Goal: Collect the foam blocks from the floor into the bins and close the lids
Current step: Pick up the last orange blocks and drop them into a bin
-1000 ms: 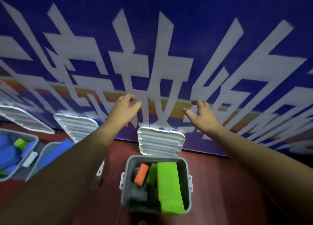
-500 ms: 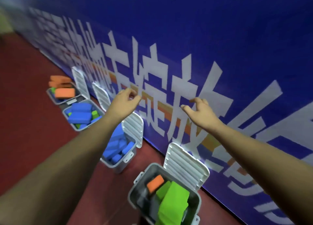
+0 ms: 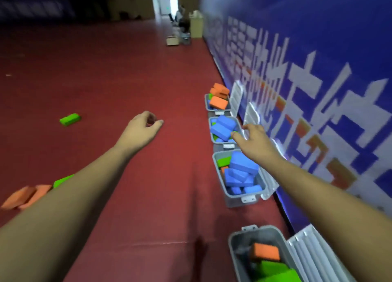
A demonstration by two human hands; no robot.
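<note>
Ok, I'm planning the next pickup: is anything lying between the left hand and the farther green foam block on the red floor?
Nothing visible. Only bare red floor lies between the left hand and the rectangular green foam block; the orange foam blocks lie off that line.

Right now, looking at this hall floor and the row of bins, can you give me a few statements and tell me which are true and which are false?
1. The nearest bin has its lid open. True.
2. The left hand grips a green block. False: it holds nothing; the lone green block lies on the floor beyond it.
3. The farthest bin is heaped with orange blocks. True.
4. The nearest bin is full of blue blocks. False: it shows an orange block and green foam.
5. The right hand holds nothing. True.
</note>
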